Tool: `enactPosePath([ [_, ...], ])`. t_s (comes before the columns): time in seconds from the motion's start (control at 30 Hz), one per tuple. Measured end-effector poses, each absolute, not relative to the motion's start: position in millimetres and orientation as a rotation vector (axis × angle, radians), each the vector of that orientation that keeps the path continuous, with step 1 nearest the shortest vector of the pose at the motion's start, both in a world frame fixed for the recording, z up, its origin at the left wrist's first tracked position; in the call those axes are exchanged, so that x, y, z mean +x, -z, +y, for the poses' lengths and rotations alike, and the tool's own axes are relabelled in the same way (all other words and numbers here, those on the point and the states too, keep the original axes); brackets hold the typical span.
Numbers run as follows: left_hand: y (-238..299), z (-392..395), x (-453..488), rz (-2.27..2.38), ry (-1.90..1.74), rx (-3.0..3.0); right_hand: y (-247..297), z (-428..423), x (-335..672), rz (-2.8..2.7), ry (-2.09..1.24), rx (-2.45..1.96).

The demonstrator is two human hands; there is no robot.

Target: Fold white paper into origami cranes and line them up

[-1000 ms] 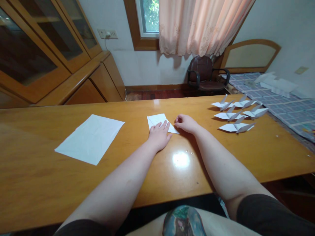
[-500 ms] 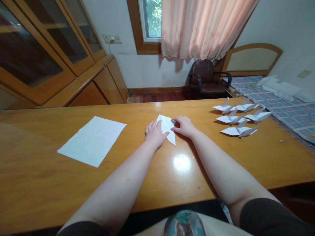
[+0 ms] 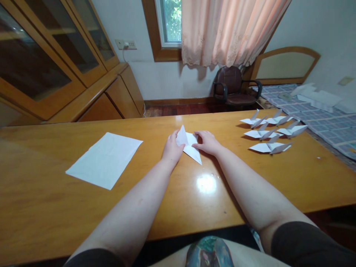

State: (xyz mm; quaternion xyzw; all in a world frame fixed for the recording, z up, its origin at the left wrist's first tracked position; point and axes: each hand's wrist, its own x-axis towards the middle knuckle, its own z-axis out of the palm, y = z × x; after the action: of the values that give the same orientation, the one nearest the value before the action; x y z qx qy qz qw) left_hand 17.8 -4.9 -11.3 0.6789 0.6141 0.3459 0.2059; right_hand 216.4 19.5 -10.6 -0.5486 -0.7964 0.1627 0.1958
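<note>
A partly folded white paper point(image 3: 191, 149) lies on the wooden table between my two hands, with one flap standing up on its left side and a pointed corner toward me. My left hand point(image 3: 172, 147) pinches the raised flap, thumb in front and fingers behind. On the other side, my right hand point(image 3: 207, 142) grips the paper's right edge between thumb and fingers. To the left lies a flat white paper sheet point(image 3: 105, 160). Several folded paper cranes point(image 3: 270, 147) stand in a group at the table's right end.
The wooden table point(image 3: 178, 207) runs across the view, its near edge close to my body. Behind it are a brown armchair point(image 3: 233, 87), a bed point(image 3: 311, 107) at the right and a glass-door cabinet point(image 3: 83, 85) at the left. A small white scrap point(image 3: 318, 158) lies near the right end.
My left hand has turned from lying over the paper to pinching its left flap, which now stands up. My right hand has stayed at the right edge.
</note>
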Motion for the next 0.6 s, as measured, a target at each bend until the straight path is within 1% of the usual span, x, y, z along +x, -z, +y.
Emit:
enactPosePath([
  [0.13,10.1,-3.5,17.5,1.676,-1.07,1.784,12.9,20.6,216.6,-2.133,-0.522,-1.504],
  [0.23,9.2,-3.6,16.7,1.657,-1.187,1.759,18.9,23.2,214.7,-1.94,-0.635,-1.458],
  [0.3,9.8,-3.9,16.9,1.651,-1.264,1.75,21.9,25.1,212.0,-1.722,-0.779,-1.417],
  [0.4,11.6,-4.3,19.5,1.592,-1.369,1.68,20.6,25.2,207.0,-1.417,-1.102,-1.317],
  [0.5,12.2,-5.0,23.3,1.489,-1.411,1.62,13.9,20.7,203.7,-1.376,-1.454,-1.201],
  [0.53,12.1,-5.3,24.2,1.462,-1.399,1.613,11.7,18.8,203.2,-1.402,-1.521,-1.177],
  [0.6,11.7,-5.8,25.0,1.422,-1.358,1.596,9.1,15.9,202.9,-1.425,-1.55,-1.156],
])
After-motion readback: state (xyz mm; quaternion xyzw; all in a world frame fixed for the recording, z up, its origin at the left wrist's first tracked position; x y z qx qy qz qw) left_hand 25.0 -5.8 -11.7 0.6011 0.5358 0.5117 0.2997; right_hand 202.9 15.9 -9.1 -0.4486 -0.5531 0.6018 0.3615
